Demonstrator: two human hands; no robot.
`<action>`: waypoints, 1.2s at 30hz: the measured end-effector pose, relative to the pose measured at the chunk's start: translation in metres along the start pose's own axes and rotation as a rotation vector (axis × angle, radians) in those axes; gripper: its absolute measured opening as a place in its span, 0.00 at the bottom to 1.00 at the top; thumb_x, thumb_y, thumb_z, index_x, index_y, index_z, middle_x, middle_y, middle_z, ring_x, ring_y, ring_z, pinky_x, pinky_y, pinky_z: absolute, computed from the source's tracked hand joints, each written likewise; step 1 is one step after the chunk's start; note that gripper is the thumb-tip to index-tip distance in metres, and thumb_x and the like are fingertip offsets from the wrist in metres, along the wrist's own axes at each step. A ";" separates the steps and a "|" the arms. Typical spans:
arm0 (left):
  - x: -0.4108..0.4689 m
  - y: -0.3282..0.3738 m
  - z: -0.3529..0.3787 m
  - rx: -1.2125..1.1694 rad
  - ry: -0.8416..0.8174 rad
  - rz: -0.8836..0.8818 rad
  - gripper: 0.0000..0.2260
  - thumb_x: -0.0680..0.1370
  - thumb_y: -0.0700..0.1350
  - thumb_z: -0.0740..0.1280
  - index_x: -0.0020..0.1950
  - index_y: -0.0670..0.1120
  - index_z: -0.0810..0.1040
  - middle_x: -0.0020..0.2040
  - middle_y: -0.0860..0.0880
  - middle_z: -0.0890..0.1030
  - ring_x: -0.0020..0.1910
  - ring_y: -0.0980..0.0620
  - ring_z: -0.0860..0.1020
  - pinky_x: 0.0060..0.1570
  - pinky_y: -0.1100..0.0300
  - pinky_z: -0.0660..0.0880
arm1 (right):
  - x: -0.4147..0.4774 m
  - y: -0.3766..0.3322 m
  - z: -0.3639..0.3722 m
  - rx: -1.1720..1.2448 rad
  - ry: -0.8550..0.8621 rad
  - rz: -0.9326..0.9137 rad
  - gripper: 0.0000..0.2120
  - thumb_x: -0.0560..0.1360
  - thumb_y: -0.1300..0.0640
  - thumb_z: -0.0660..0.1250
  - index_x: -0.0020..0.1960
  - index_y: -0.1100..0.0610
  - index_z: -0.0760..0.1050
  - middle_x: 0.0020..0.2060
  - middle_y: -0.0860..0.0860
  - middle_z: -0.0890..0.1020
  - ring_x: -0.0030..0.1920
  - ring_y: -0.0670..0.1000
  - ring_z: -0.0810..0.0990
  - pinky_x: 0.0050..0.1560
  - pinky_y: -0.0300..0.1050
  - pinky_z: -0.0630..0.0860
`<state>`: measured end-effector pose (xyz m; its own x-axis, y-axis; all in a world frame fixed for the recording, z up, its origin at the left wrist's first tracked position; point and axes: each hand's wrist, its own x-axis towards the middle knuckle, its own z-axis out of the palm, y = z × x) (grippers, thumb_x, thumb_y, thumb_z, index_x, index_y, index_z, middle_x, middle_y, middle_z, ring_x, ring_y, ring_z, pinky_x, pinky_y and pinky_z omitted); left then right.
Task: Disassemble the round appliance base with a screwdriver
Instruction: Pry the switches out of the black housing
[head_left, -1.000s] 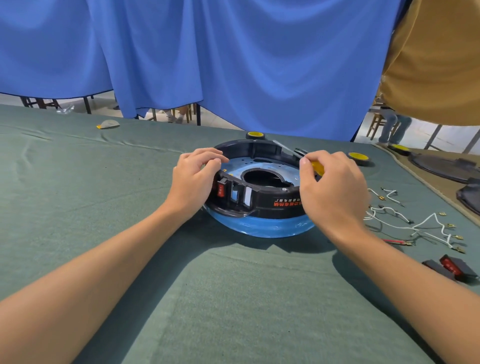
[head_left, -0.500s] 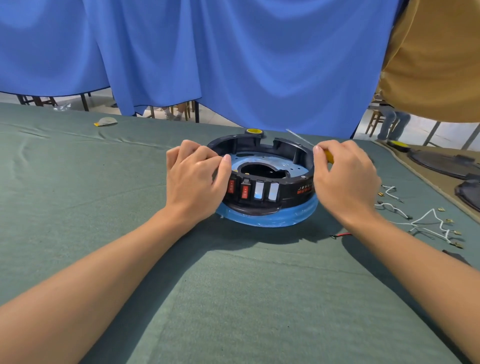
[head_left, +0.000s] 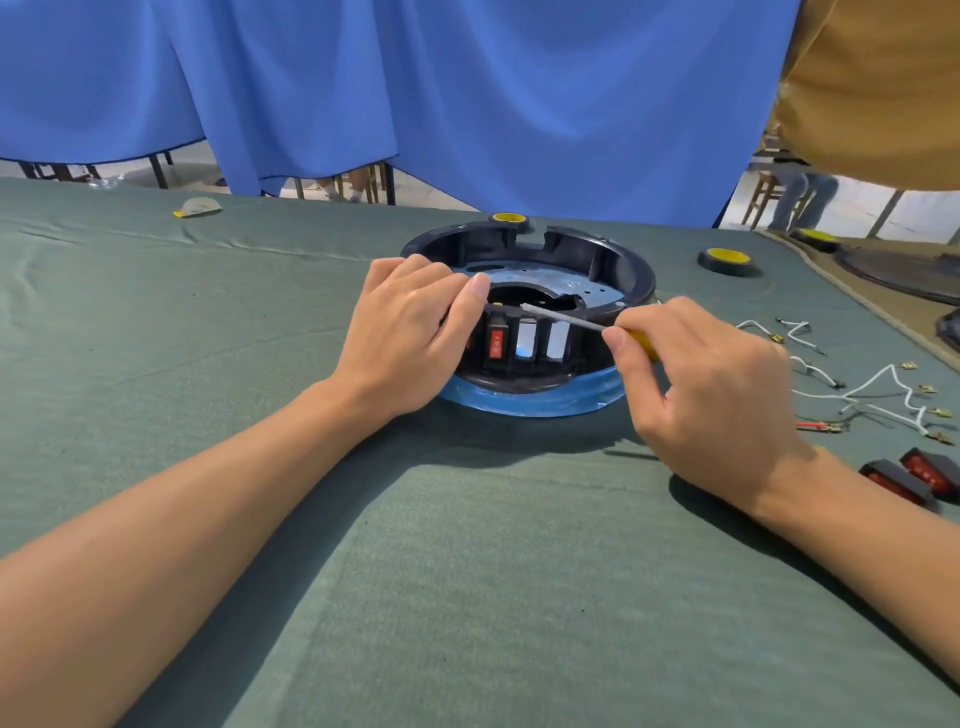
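Observation:
The round appliance base (head_left: 587, 260), a black ring with a blue lower rim, lies on the green cloth at mid table. Its near wall shows a red rocker switch (head_left: 497, 344) and two empty slots beside it. My left hand (head_left: 410, 335) grips the near-left wall of the base, fingers curled over the rim. My right hand (head_left: 711, 379) holds a yellow-handled screwdriver (head_left: 566, 318); the metal shaft points left and its tip lies at the top of the switch panel. Most of the handle is hidden in my fist.
Loose white wires with brass terminals (head_left: 878, 392) lie right of the base, with two removed red switches (head_left: 914, 475) nearer me. Black-and-yellow round feet (head_left: 726, 260) sit at the back right. A person in a tan shirt (head_left: 878, 88) stands at the far right. A blue curtain hangs behind.
The base has been turned so the switch panel faces me. My right hand drew back to the right and swung the screwdriver shaft leftward, bringing its tip onto the panel's top edge.

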<state>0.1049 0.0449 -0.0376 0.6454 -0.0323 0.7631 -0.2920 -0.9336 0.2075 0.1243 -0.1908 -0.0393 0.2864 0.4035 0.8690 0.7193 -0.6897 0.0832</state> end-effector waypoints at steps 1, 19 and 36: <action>0.000 0.000 0.000 -0.005 -0.001 -0.004 0.28 0.82 0.53 0.47 0.39 0.40 0.79 0.35 0.47 0.78 0.40 0.49 0.74 0.53 0.58 0.62 | 0.000 0.000 0.000 -0.012 -0.015 0.007 0.13 0.81 0.53 0.60 0.45 0.58 0.80 0.34 0.52 0.78 0.30 0.56 0.76 0.23 0.50 0.69; -0.001 0.002 0.000 -0.036 0.004 0.009 0.26 0.82 0.55 0.49 0.37 0.41 0.77 0.33 0.48 0.75 0.39 0.49 0.72 0.53 0.57 0.62 | 0.002 -0.009 -0.007 -0.097 -0.211 -0.034 0.14 0.79 0.52 0.60 0.40 0.55 0.80 0.30 0.51 0.76 0.28 0.55 0.73 0.24 0.41 0.62; -0.001 0.005 0.002 -0.108 0.026 -0.025 0.25 0.81 0.52 0.51 0.37 0.37 0.77 0.32 0.45 0.75 0.39 0.48 0.71 0.52 0.59 0.60 | 0.023 -0.010 -0.007 -0.028 -0.365 0.131 0.15 0.73 0.48 0.53 0.38 0.54 0.74 0.26 0.48 0.74 0.30 0.55 0.73 0.31 0.41 0.58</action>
<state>0.1043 0.0391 -0.0386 0.6355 0.0010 0.7721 -0.3517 -0.8899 0.2905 0.1189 -0.1787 -0.0170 0.5845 0.4953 0.6427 0.6459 -0.7634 0.0009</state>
